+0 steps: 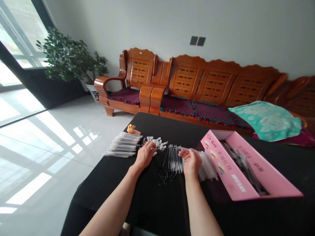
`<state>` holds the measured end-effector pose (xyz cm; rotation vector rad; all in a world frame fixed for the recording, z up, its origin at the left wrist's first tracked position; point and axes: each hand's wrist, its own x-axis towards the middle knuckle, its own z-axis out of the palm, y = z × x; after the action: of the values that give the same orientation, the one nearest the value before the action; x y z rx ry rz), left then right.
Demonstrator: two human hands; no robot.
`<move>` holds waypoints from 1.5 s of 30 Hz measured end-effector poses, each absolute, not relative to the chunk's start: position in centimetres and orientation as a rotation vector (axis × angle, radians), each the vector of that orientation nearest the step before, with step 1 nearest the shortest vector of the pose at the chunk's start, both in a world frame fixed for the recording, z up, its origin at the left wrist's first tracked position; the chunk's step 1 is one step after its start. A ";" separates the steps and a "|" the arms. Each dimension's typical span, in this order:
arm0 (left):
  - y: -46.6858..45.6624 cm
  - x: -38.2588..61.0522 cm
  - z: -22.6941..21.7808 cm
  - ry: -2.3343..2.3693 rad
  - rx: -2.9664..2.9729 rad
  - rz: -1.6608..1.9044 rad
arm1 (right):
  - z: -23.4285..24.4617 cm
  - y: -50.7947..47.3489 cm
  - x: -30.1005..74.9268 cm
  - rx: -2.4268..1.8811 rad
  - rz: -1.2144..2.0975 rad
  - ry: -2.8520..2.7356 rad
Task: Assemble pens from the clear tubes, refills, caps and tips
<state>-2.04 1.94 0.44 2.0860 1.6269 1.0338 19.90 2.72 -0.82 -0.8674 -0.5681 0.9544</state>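
My left hand (pixel 145 156) and my right hand (pixel 192 163) hold a thin pen refill (pixel 171 147) between them, one end pinched in each. Below it lies a loose bunch of clear pen tubes (pixel 175 160), and a wider fan of them (pixel 208 167) sits beside my right hand. Farther left is a stack of clear pens (pixel 124 146), next to a heap of small white parts (pixel 155 142). Small black caps (pixel 166 175) are scattered below my left hand. A pink cardboard box (pixel 246 170) lies open at the right, holding dark-tipped pens (pixel 242 165).
All this lies on a black table (pixel 110 193), with a small orange figurine (pixel 131 128) at its far edge. Beyond stand a wooden sofa (pixel 197 85) with red seat pads, a green towel (pixel 265 120) and a potted plant (pixel 66 59) by the window.
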 end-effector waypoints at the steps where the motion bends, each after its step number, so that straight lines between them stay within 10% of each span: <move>1: 2.0 -2.1 0.4 1.610 2.077 1.060 | -0.8 2.7 19.9 -0.872 0.952 -0.568; 20: 2.2 -2.5 0.7 1.527 1.820 1.514 | -0.7 2.1 19.8 -0.584 1.393 -0.501; 34: 1.3 0.3 -0.3 1.377 2.369 0.753 | -0.9 2.0 19.3 -0.559 1.471 -0.537; 45: 2.1 -0.4 -0.6 0.929 1.312 1.364 | -1.0 1.9 18.9 -0.624 1.434 -0.648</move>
<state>-0.38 2.08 -0.61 1.3117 0.9286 1.3636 18.88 1.89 -1.02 -0.6237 -0.6480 1.4339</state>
